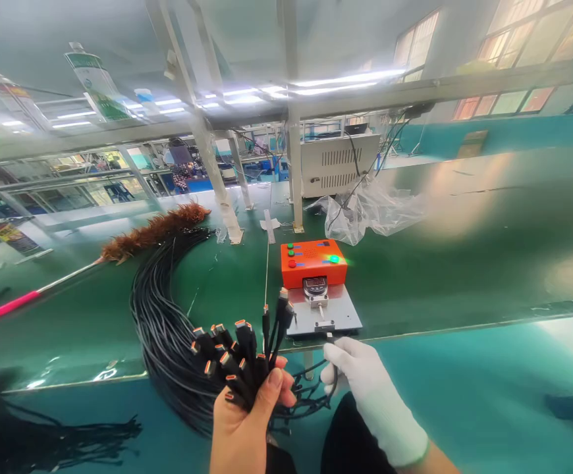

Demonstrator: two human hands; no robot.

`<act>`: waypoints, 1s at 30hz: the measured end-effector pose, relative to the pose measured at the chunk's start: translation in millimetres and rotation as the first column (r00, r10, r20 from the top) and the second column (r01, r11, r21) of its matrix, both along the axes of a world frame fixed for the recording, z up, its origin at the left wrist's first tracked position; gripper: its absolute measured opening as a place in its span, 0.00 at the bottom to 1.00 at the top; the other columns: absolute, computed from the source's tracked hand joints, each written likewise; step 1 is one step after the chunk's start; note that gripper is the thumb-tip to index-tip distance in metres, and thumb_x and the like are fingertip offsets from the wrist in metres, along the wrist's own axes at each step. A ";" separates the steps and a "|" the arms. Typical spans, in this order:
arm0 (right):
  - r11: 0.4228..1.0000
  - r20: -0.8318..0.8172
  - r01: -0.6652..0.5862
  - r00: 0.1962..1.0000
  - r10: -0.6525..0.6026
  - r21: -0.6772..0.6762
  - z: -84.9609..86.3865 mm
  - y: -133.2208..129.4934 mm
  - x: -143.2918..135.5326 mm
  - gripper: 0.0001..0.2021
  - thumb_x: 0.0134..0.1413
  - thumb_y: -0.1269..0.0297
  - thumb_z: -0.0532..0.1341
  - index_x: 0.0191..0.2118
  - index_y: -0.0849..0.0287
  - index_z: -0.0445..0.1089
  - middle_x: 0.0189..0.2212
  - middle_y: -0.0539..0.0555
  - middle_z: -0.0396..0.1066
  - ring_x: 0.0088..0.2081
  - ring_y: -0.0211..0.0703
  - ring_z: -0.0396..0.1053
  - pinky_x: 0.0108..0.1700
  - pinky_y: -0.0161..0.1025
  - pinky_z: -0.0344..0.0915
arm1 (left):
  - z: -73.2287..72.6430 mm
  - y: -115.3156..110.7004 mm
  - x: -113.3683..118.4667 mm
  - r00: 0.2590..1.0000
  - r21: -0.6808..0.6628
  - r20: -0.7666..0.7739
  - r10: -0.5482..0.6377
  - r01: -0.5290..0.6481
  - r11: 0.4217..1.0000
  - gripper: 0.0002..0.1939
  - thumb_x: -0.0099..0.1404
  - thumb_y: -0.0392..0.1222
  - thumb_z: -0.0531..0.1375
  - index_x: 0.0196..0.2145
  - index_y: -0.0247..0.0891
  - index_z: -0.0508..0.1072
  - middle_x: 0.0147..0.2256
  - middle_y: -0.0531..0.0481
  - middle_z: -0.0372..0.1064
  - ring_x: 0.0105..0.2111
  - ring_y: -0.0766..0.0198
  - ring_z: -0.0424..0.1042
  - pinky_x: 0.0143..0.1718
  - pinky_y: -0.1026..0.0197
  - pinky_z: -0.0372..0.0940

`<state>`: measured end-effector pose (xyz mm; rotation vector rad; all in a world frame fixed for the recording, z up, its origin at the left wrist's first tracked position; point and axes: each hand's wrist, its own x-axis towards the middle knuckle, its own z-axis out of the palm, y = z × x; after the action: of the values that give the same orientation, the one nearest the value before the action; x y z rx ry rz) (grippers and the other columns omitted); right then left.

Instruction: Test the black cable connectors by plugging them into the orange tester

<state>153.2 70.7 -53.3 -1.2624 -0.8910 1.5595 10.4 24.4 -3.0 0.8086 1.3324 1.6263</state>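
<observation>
My bare left hand [257, 401] is closed round a bunch of black USB cables [237, 349], their orange-tipped plugs fanned out above the fingers. A few plugs stand apart to the right of the bunch. My right hand [360, 375], in a white glove, pinches one cable [333, 359] with its plug at the front edge of a metal plate [346, 306]. Whether that plug is seated in the fixture cannot be made out. On the plate sits a small digital dial gauge [315, 286], its readout too small to read. Behind it stands an orange box [311, 260] with a lit green button.
A thick bundle of black cables [163, 316] curves over the bench's front edge on the left. Behind it lies a brown duster [158, 230] with a pink handle. Clear plastic bags [375, 210] lie before a grey metal cabinet [338, 161]. White posts [294, 164] rise from the green bench.
</observation>
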 end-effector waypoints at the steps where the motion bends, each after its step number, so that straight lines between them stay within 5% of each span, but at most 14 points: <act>1: 1.000 0.031 -0.006 1.000 0.006 -0.010 -5.0 2.9 1.1 0.13 0.50 0.57 0.59 0.23 0.60 0.62 0.13 0.49 0.69 0.14 0.36 0.64 0.19 0.34 0.62 | 0.7 0.4 1.0 1.000 0.009 -0.019 0.003 -0.003 1.000 0.08 0.49 0.44 0.70 0.27 0.39 0.80 0.19 0.54 0.75 0.17 0.69 0.71 0.23 0.71 0.67; 15: 1.000 0.080 0.016 0.997 -0.015 -0.010 1.1 20.7 -3.5 0.12 0.47 0.57 0.57 0.24 0.61 0.64 0.13 0.48 0.70 0.12 0.35 0.65 0.17 0.32 0.62 | -9.2 2.2 -3.4 0.998 -0.007 -0.051 -0.047 0.047 0.999 0.10 0.48 0.49 0.70 0.27 0.42 0.82 0.19 0.53 0.74 0.18 0.68 0.68 0.28 0.65 0.66; 20: 0.999 0.066 0.021 0.998 -0.020 -0.026 -2.1 23.2 -4.4 0.11 0.46 0.57 0.56 0.23 0.60 0.63 0.12 0.48 0.69 0.12 0.35 0.64 0.16 0.32 0.61 | -10.4 6.8 -8.0 0.988 0.077 -0.123 -0.095 0.105 0.992 0.14 0.49 0.52 0.69 0.28 0.39 0.81 0.12 0.55 0.64 0.14 0.69 0.62 0.17 0.66 0.55; 25: 1.000 0.073 0.020 0.997 -0.019 -0.015 -5.7 25.2 -7.1 0.12 0.48 0.56 0.56 0.24 0.60 0.62 0.13 0.48 0.70 0.12 0.35 0.64 0.17 0.32 0.60 | -11.9 6.0 -8.7 0.994 0.040 -0.093 -0.060 0.064 0.997 0.13 0.48 0.49 0.70 0.30 0.40 0.80 0.15 0.55 0.69 0.17 0.66 0.67 0.24 0.65 0.62; 30: 0.991 0.193 -0.128 0.972 0.134 -0.044 -10.8 17.2 2.1 0.10 0.51 0.58 0.54 0.24 0.57 0.61 0.14 0.50 0.70 0.12 0.38 0.64 0.18 0.35 0.60 | -9.6 7.5 -7.2 0.996 -0.020 -0.029 -0.087 0.086 0.996 0.14 0.46 0.48 0.70 0.28 0.37 0.78 0.15 0.53 0.71 0.18 0.65 0.68 0.24 0.65 0.63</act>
<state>155.3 87.9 -64.1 -1.4224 -1.0985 1.5750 3.2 31.9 -12.6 0.8713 1.3135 1.5377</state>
